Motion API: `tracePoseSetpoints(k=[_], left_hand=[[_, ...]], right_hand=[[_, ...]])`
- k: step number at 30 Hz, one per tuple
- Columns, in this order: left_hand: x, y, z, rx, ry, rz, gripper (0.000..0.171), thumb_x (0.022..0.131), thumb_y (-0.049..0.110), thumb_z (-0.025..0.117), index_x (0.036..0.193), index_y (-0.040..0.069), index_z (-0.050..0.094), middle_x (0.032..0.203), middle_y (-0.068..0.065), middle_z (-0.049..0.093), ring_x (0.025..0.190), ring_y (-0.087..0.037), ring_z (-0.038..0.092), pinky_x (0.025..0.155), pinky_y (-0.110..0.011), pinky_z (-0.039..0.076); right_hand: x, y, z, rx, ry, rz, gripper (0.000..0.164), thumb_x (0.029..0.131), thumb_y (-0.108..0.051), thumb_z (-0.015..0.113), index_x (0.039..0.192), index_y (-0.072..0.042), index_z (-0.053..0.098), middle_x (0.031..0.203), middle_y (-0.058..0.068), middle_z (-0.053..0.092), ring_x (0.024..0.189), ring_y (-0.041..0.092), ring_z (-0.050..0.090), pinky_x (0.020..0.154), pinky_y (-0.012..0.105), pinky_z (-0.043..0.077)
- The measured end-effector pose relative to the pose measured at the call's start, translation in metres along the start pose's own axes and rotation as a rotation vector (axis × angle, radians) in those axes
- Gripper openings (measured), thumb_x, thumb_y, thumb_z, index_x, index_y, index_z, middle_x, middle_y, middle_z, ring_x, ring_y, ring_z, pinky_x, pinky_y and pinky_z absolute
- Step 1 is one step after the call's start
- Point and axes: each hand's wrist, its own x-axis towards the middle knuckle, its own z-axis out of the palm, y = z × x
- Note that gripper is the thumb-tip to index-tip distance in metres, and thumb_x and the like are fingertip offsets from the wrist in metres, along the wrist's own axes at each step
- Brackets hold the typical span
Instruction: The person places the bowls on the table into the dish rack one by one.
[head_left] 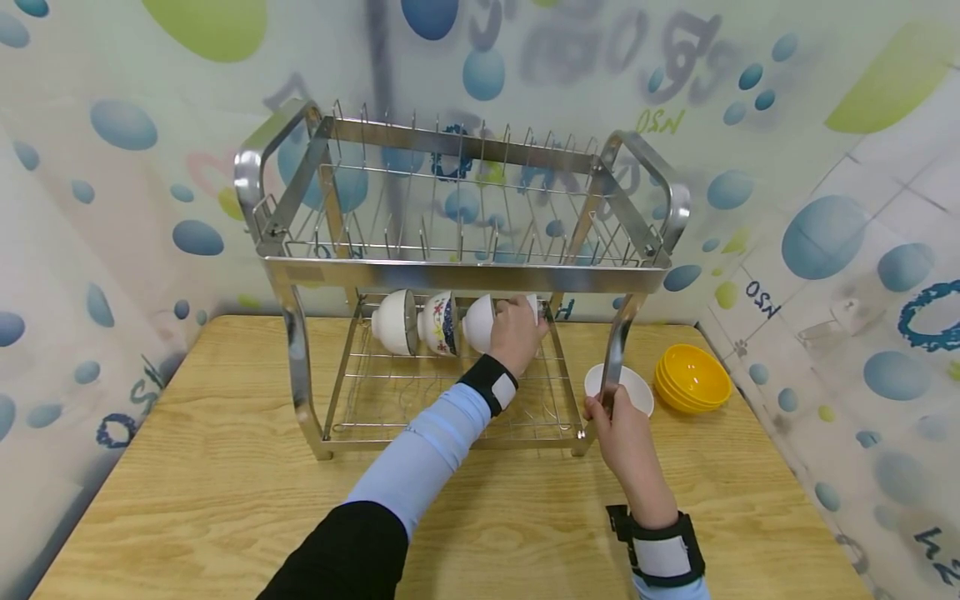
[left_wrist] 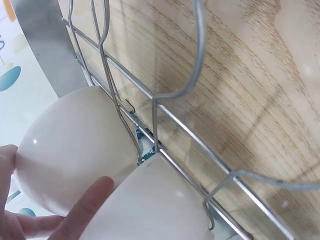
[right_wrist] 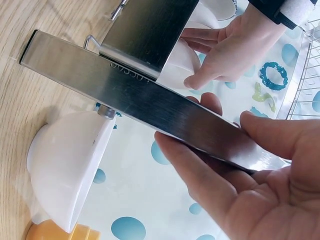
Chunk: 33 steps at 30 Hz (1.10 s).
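Down on the lower tier of a metal dish rack, my left hand grips a white bowl at the right end of a row. Its fingers lie along the bowl's outer wall, and the bowl stands on edge among the wires. Close beside it leans another white bowl. Further left are a floral-patterned bowl and a cream-white bowl, both tipped sideways. My right hand holds the rack's front right leg, thumb and fingers on either side of the metal strip.
On the wooden table, a white bowl sits just right of the rack leg, partly behind it. Stacked yellow bowls stand further right. The rack's upper tier of upright wires extends above the row. Patterned sheeting borders the table.
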Motion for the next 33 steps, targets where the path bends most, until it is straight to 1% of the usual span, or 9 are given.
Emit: tracePoseSetpoints(k=[4, 7, 10, 12, 17, 21, 28, 33], left_hand=[[0.000, 0.000, -0.002, 0.006, 0.017, 0.017, 0.056, 0.093, 0.038, 0.055, 0.115, -0.013, 0.057, 0.093, -0.023, 0.066, 0.070, -0.022, 0.068, 0.054, -0.027, 0.056], [-0.001, 0.000, -0.005, 0.010, 0.011, 0.035, 0.052, 0.094, 0.038, 0.054, 0.106, -0.012, 0.062, 0.084, -0.019, 0.066, 0.064, -0.020, 0.066, 0.050, -0.027, 0.055], [-0.002, 0.000, -0.008, 0.018, -0.006, 0.045, 0.047, 0.095, 0.038, 0.053, 0.091, -0.007, 0.067, 0.075, -0.013, 0.064, 0.059, -0.019, 0.064, 0.046, -0.027, 0.053], [-0.002, 0.000, -0.010, 0.002, -0.019, 0.044, 0.045, 0.095, 0.037, 0.053, 0.082, -0.003, 0.068, 0.072, -0.012, 0.064, 0.057, -0.019, 0.063, 0.044, -0.028, 0.052], [-0.003, -0.001, -0.013, -0.054, -0.058, 0.027, 0.044, 0.095, 0.037, 0.053, 0.068, 0.004, 0.066, 0.071, -0.012, 0.066, 0.056, -0.020, 0.064, 0.043, -0.030, 0.051], [-0.004, 0.000, -0.014, -0.053, -0.070, 0.016, 0.045, 0.095, 0.038, 0.053, 0.065, 0.007, 0.065, 0.072, -0.011, 0.067, 0.055, -0.019, 0.063, 0.042, -0.030, 0.051], [-0.004, 0.002, -0.013, -0.039, -0.076, 0.002, 0.046, 0.094, 0.041, 0.053, 0.070, 0.005, 0.067, 0.074, -0.012, 0.067, 0.054, -0.019, 0.064, 0.041, -0.030, 0.050], [-0.005, 0.000, -0.012, -0.053, -0.095, -0.009, 0.047, 0.094, 0.042, 0.053, 0.069, 0.005, 0.067, 0.074, -0.011, 0.067, 0.055, -0.020, 0.063, 0.041, -0.032, 0.049]], right_hand=[[0.000, 0.000, 0.001, 0.003, 0.003, -0.005, 0.016, 0.099, -0.017, 0.051, 0.102, -0.002, 0.049, 0.089, 0.012, 0.065, 0.070, 0.019, 0.049, 0.054, 0.025, 0.034], [0.000, 0.001, 0.001, 0.004, 0.004, -0.005, 0.016, 0.099, -0.017, 0.050, 0.102, -0.002, 0.048, 0.089, 0.013, 0.065, 0.068, 0.018, 0.048, 0.053, 0.024, 0.034], [0.000, 0.001, 0.002, 0.004, 0.002, -0.002, 0.016, 0.099, -0.018, 0.050, 0.102, -0.002, 0.048, 0.090, 0.013, 0.065, 0.067, 0.018, 0.047, 0.052, 0.024, 0.033], [0.000, 0.001, 0.001, 0.002, 0.002, -0.001, 0.017, 0.099, -0.018, 0.050, 0.103, -0.002, 0.048, 0.090, 0.013, 0.065, 0.067, 0.018, 0.047, 0.052, 0.024, 0.033], [0.000, 0.000, 0.000, 0.001, -0.010, 0.011, 0.018, 0.099, -0.019, 0.050, 0.104, -0.002, 0.048, 0.091, 0.013, 0.064, 0.068, 0.018, 0.047, 0.052, 0.025, 0.033], [0.001, -0.001, 0.000, -0.001, -0.014, 0.015, 0.018, 0.099, -0.018, 0.050, 0.105, -0.001, 0.048, 0.091, 0.013, 0.064, 0.069, 0.019, 0.048, 0.053, 0.025, 0.034], [0.001, 0.001, -0.001, 0.006, -0.015, 0.005, 0.017, 0.099, -0.017, 0.050, 0.105, -0.001, 0.048, 0.091, 0.013, 0.065, 0.071, 0.019, 0.050, 0.054, 0.025, 0.035], [0.002, 0.002, 0.001, 0.016, -0.026, 0.026, 0.019, 0.099, -0.020, 0.050, 0.105, -0.002, 0.048, 0.091, 0.012, 0.065, 0.072, 0.020, 0.050, 0.056, 0.026, 0.037]])
